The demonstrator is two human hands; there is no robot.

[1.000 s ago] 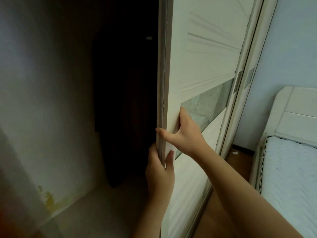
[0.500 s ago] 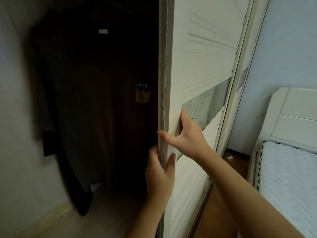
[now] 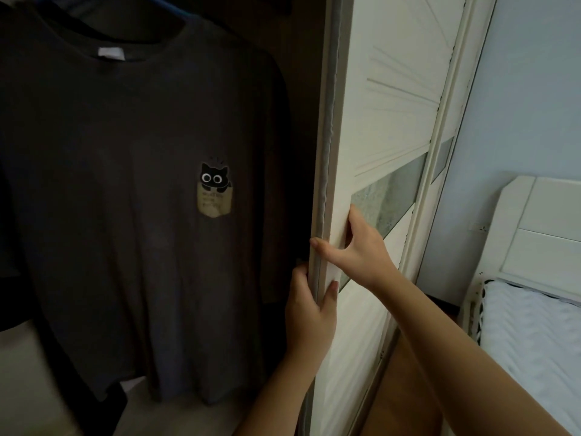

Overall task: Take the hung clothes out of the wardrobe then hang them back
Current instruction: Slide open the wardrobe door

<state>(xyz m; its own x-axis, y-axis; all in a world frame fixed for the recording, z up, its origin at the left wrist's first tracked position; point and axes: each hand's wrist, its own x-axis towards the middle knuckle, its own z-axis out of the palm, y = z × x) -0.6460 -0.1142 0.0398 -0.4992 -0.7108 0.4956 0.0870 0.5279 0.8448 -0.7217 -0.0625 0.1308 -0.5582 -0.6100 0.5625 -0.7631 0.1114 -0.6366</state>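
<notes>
The sliding door (image 3: 371,127) of the wardrobe serves as the reference for all positions below. Nearest the camera, the left hand (image 3: 309,313) is clamped on the door's leading edge, its fingers wrapped behind that edge and its thumb (image 3: 330,292) pressed flat against the cream front face. Just above it, the right hand (image 3: 358,250) grips the same edge: its thumb (image 3: 320,245) hooks across the grey edge strip (image 3: 327,136) and its remaining fingers lie spread on the front face, below the frosted diagonal panel (image 3: 390,196). Both forearms rise from the lower right of the view. To the left of the door edge, inside the open compartment, a dark T-shirt (image 3: 132,199) hangs on a hanger (image 3: 176,12) (only part of the hanger shows at the collar). The shirt faces outward, hangs straight, and bears a small cat-in-pocket print (image 3: 215,190) on the chest and a white neck label (image 3: 110,53). Neither hand touches the shirt. To the right of the door, beyond its frame, stand a pale blue wall (image 3: 518,105), a white headboard (image 3: 547,228) and a white mattress (image 3: 531,335)
</notes>
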